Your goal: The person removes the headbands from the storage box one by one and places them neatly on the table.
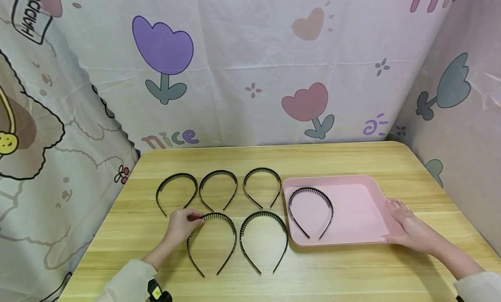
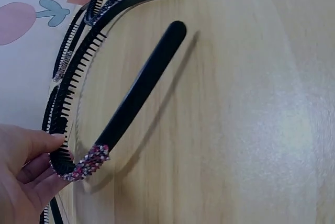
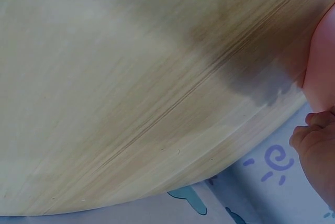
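Note:
Between thumb and fingers, my left hand (image 1: 182, 227) pinches the upper left of a black toothed headband (image 2: 138, 90) at the front left. Beads in red and white cover part of its band, and it casts a shadow on the wood in the left wrist view. To its right lies another headband (image 1: 286, 236). My right hand (image 1: 411, 226) holds the right front corner of a pink tray (image 1: 372, 181), thumb at the front edge and fingers on the right rim. One black headband (image 1: 332, 208) lies inside the tray, at its left.
Behind the front headbands, a row holds a left headband (image 1: 178, 176), a middle headband (image 1: 219, 172) and a right headband (image 1: 263, 170). All lie on a wooden table (image 1: 332, 276). A printed curtain (image 1: 235, 41) hangs along the back and sides.

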A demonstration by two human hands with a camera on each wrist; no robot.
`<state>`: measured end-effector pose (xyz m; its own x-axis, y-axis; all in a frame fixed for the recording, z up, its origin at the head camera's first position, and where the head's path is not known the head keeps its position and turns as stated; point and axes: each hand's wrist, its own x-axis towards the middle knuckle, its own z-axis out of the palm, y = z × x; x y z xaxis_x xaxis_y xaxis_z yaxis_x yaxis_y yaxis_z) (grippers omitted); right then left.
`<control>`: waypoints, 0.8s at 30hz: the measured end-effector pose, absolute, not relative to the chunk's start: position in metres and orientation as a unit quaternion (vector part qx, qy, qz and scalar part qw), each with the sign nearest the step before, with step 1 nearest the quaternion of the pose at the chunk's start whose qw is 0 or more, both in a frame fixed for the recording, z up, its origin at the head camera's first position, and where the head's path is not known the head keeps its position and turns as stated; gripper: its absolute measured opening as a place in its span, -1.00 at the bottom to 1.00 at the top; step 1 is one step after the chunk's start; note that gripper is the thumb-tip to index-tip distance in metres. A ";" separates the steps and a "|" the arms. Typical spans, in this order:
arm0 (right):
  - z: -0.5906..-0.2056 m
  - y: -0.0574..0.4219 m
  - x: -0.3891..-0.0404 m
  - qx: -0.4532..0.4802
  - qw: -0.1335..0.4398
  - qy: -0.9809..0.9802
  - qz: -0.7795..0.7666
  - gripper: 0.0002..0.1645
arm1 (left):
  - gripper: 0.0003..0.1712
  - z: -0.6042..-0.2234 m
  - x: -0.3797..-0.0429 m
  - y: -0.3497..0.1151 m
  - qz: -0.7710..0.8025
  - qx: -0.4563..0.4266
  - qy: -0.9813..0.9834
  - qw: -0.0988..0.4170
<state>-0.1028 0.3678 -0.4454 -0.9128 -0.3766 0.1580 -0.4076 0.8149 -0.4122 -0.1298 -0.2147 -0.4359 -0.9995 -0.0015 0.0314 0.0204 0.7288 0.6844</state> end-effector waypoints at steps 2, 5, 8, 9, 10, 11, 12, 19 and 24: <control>-0.445 0.368 -0.103 0.205 0.034 -0.952 0.224 0.22 | -0.88 -0.436 -0.130 -0.214 -0.364 -0.009 -0.931 0.022; -0.446 0.368 -0.102 0.205 0.035 -0.952 0.225 0.22 | -0.89 -0.436 -0.129 -0.213 -0.360 -0.008 -0.933 0.026; -0.445 0.368 -0.102 0.205 0.036 -0.952 0.226 0.22 | -0.89 -0.437 -0.129 -0.213 -0.356 -0.008 -0.934 0.029; -0.445 0.368 -0.101 0.204 0.037 -0.952 0.226 0.22 | -0.89 -0.437 -0.129 -0.213 -0.356 -0.009 -0.934 0.031; -0.445 0.368 -0.101 0.204 0.037 -0.952 0.227 0.22 | -0.89 -0.438 -0.129 -0.212 -0.355 -0.012 -0.934 0.034; -0.445 0.368 -0.101 0.203 0.036 -0.952 0.226 0.22 | -0.89 -0.438 -0.129 -0.212 -0.355 -0.014 -0.934 0.037; -0.445 0.368 -0.101 0.202 0.035 -0.952 0.227 0.22 | -0.89 -0.438 -0.129 -0.212 -0.355 -0.017 -0.934 0.041; -0.445 0.367 -0.101 0.199 0.029 -0.953 0.227 0.23 | -0.87 -0.440 -0.126 -0.212 -0.358 -0.028 -0.932 0.055; -0.445 0.367 -0.101 0.201 0.033 -0.953 0.225 0.23 | -0.86 -0.444 -0.125 -0.212 -0.353 -0.026 -0.933 0.060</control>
